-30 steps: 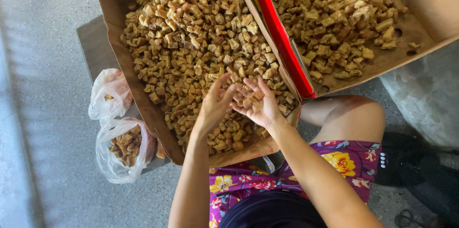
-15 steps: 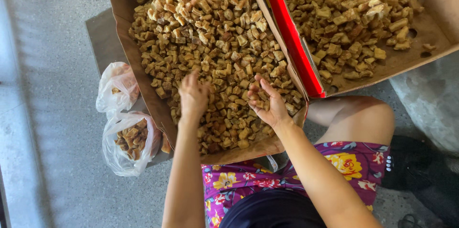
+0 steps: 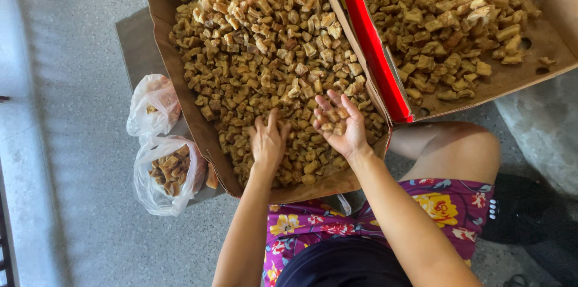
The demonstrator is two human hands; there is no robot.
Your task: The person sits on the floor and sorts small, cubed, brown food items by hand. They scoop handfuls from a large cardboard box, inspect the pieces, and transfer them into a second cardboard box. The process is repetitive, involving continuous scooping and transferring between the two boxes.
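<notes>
A large cardboard box [image 3: 158,34] in front of me is filled with several small brown fried chunks [image 3: 265,52]. My left hand [image 3: 268,141] lies palm down on the chunks near the box's near edge, fingers spread. My right hand [image 3: 339,124] is turned palm up just above the pile, cupped and holding a few of the chunks. Both forearms reach in from the bottom of the view over my floral skirt [image 3: 301,224].
A second cardboard box [image 3: 545,40] of the same chunks sits to the right, with a red flap [image 3: 370,40] between the two. Two clear plastic bags [image 3: 170,169] with some chunks lie left of the box on the grey floor. My bare knee [image 3: 457,148] is at the right.
My left hand slid down toward the box's near edge and stays flat on the pile. My right hand turned palm up and now cups a few chunks.
</notes>
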